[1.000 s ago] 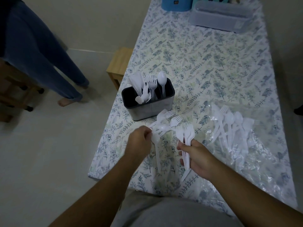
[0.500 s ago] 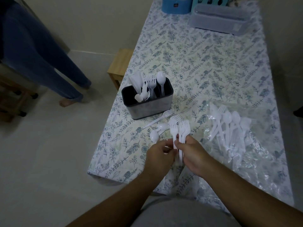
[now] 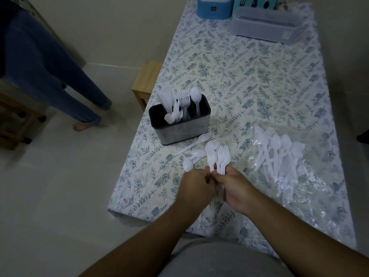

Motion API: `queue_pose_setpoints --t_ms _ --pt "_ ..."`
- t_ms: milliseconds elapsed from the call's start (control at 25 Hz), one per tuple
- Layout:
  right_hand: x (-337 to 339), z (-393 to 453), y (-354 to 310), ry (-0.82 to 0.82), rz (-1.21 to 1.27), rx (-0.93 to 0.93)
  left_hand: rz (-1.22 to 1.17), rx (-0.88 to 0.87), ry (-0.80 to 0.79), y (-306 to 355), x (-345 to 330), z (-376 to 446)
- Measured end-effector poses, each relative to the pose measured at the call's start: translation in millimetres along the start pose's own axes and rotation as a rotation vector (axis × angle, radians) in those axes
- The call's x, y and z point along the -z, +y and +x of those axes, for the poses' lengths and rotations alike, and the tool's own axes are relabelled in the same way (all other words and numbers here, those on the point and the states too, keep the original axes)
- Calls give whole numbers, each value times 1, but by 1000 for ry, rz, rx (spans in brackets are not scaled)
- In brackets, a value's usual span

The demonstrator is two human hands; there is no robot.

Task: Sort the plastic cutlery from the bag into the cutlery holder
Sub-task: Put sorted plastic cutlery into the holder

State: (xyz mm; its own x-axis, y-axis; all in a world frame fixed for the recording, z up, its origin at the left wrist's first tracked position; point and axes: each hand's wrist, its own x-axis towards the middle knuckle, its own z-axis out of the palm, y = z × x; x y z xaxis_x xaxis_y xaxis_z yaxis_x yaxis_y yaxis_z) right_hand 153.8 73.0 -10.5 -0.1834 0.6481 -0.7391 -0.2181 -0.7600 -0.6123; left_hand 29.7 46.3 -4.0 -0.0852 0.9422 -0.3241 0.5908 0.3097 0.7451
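Observation:
My right hand (image 3: 232, 188) grips a bunch of white plastic forks (image 3: 218, 156) by their handles, tines pointing away. My left hand (image 3: 194, 186) pinches the handle of one fork at the left of that bunch, its fingers touching the right hand. Two white spoons (image 3: 192, 159) and a loose fork (image 3: 196, 141) lie on the cloth just beyond. The dark cutlery holder (image 3: 179, 128) stands farther left, with knives, forks and a spoon upright in its compartments. More white cutlery (image 3: 277, 152) lies on the clear plastic bag (image 3: 295, 188) to the right.
The table with a floral cloth (image 3: 249, 76) runs away from me. A blue container (image 3: 214, 7) and a clear plastic box (image 3: 263, 25) sit at its far end. A wooden stool (image 3: 146, 80) stands left of the table. A person in jeans (image 3: 50, 76) stands on the floor at left.
My left hand came over from the loose cutlery on the left and joined the right hand at the fork handles. The bunch now shows one more fork.

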Motion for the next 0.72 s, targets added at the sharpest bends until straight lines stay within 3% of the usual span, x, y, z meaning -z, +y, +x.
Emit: queue_pose_setpoints --t_ms 280,440,520,720 --pt "3 -1 -2 -51 11 -29 -167 135 -14 0 -1 4" --pt "4 0 0 148 -314 49 -258 173 -29 -10 1 6" --pt "6 0 2 155 -405 54 -319 192 -42 -14 3 8" --pt "4 1 4 26 -126 -22 -317 130 -88 -15 -1 3"
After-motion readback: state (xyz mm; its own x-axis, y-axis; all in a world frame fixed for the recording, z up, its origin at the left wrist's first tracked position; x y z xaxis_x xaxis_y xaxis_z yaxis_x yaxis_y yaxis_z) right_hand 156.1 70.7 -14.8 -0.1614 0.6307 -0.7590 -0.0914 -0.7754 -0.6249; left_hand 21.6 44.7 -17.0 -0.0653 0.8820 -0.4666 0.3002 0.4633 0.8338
